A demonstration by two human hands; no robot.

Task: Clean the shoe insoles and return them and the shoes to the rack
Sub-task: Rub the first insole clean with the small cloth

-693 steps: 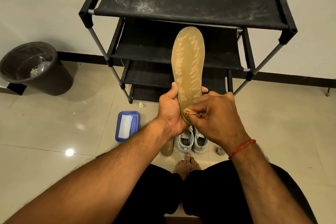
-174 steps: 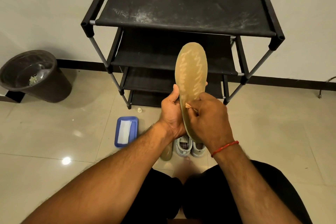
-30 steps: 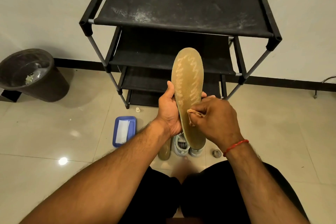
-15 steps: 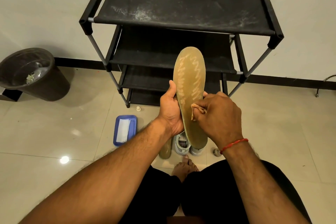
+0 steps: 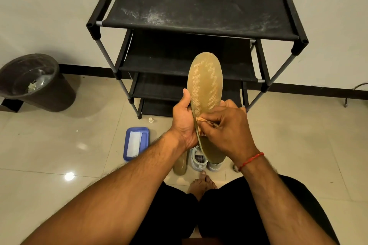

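Note:
My left hand (image 5: 184, 120) grips a tan insole (image 5: 205, 85) by its left edge and holds it upright in front of the black shoe rack (image 5: 199, 10). My right hand (image 5: 227, 131) pinches a small crumpled wipe (image 5: 202, 120) and presses it against the insole's middle. On the floor below lie a second tan insole (image 5: 180, 165) and a pair of light grey shoes (image 5: 199, 160), partly hidden behind my hands and the held insole.
A blue tray with a white wipe (image 5: 136, 142) lies on the tiled floor left of the shoes. A dark bin (image 5: 37, 83) stands at the left wall. A small white cap (image 5: 151, 119) sits near the rack's foot. My bare foot (image 5: 201, 184) shows below the shoes.
My right hand has slid the wipe a little down and to the left across the insole. The left hand's hold on the insole is unchanged.

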